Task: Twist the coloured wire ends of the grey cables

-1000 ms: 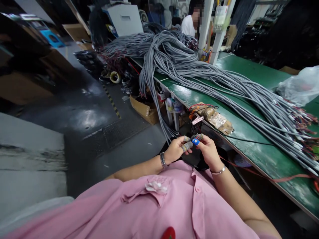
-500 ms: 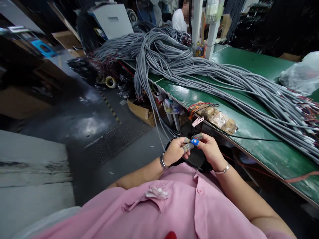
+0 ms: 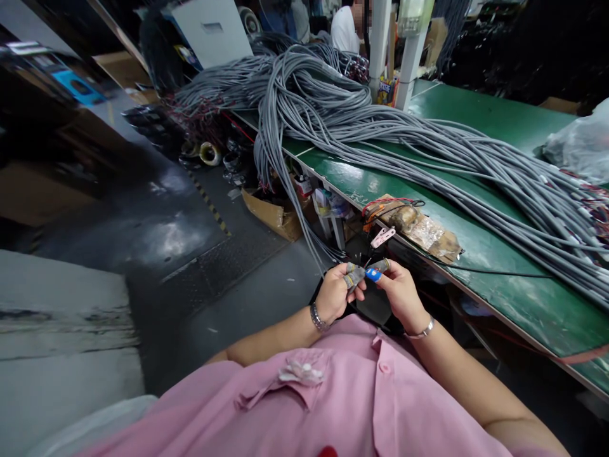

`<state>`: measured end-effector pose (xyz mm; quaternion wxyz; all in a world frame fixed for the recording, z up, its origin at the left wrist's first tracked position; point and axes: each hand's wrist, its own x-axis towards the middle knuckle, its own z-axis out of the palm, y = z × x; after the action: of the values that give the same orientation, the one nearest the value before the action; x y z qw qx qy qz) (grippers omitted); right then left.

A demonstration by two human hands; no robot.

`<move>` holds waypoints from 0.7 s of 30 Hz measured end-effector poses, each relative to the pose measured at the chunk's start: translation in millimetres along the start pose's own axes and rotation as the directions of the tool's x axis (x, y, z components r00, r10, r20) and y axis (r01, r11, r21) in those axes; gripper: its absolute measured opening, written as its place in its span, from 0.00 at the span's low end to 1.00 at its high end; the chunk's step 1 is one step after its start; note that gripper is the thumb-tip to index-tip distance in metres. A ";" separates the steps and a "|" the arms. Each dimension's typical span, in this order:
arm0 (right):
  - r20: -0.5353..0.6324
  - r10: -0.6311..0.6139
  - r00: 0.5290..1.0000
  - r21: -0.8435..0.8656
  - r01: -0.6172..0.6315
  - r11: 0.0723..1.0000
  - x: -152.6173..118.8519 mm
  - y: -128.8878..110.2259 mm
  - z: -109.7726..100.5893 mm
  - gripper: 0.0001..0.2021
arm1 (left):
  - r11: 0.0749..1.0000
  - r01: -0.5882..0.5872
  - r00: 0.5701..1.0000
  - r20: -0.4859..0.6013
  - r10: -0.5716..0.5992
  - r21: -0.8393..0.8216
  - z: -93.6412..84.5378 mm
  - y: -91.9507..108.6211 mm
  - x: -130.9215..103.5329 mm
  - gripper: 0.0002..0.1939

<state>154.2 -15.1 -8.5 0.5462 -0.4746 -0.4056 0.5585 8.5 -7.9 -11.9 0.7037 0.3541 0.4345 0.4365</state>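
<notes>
Above the lap, the left hand [image 3: 333, 295] and right hand [image 3: 404, 297] meet, fingertips pinched; what they grip, if anything, cannot be told. Light pressure and steady wrists would suit such close fingerwork. Just beyond, gray cables [image 3: 291, 184] hang from the green table [image 3: 480, 117], the rest heaped along it.

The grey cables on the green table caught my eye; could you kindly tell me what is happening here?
A person in a pink shirt has the left hand and right hand together at the fingertips, beside the table; whatever they pinch is too small to tell. The grey cables lie heaped there, some hanging over the edge. A pink clip is near the hands.
</notes>
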 end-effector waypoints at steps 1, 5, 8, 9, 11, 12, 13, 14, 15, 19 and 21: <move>-0.004 -0.001 1.000 -0.005 0.001 1.000 0.3 0.1 -0.3 0.07 | 1.000 -0.012 1.000 -0.002 0.012 0.007 0.6 -0.2 0.1 0.13; 0.026 -0.039 0.999 -0.043 0.040 0.998 -1.6 -0.2 -2.4 0.07 | 0.998 -0.060 0.998 -0.034 0.060 -0.002 1.7 -1.7 1.6 0.14; 0.069 -0.140 0.988 -0.190 0.150 0.970 -5.4 -0.5 -3.7 0.08 | 0.995 -0.072 0.996 -0.051 0.068 -0.066 1.4 -1.8 3.3 0.13; 0.075 -0.168 0.983 -0.237 0.181 0.955 -6.4 -0.5 -4.0 0.08 | 0.994 -0.072 0.996 -0.049 0.069 -0.079 1.4 -1.4 3.5 0.12; 0.072 -0.182 0.981 -0.258 0.195 0.946 -7.1 -0.9 -4.5 0.08 | 0.994 -0.081 0.996 -0.044 0.078 -0.068 1.7 -0.2 3.2 0.12; 0.070 -0.165 0.984 -0.231 0.177 0.957 -6.9 -1.4 -4.7 0.08 | 0.995 -0.091 0.995 -0.044 0.089 -0.048 1.9 0.5 2.5 0.12; 0.069 -0.136 0.988 -0.192 0.147 0.970 -6.4 -2.2 -4.8 0.08 | 0.994 -0.102 0.994 -0.044 0.101 -0.024 2.1 1.0 1.6 0.11; 0.069 -0.102 0.992 -0.155 0.112 0.982 -5.8 -3.2 -4.8 0.09 | 0.994 -0.110 0.993 -0.044 0.110 -0.001 2.4 1.3 0.5 0.11; 0.069 -0.066 0.995 -0.125 0.074 0.989 -5.2 -4.4 -4.7 0.11 | 0.993 -0.114 0.993 -0.041 0.114 0.021 2.6 1.4 -0.7 0.11; 0.079 0.048 0.996 -0.061 -0.043 0.997 -3.5 -7.1 -4.6 0.13 | 0.991 -0.096 0.995 -0.015 0.098 0.096 2.9 -0.6 -4.5 0.12; 0.084 0.070 0.994 -0.038 -0.067 0.997 -3.5 -6.3 -4.8 0.11 | 0.987 -0.093 0.996 0.002 0.093 0.132 2.8 -1.7 -5.7 0.13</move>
<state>160.1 -18.5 -3.1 0.5006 -0.4735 -0.4216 0.5894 10.3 -14.1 -10.6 0.6569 0.4189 0.4468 0.4398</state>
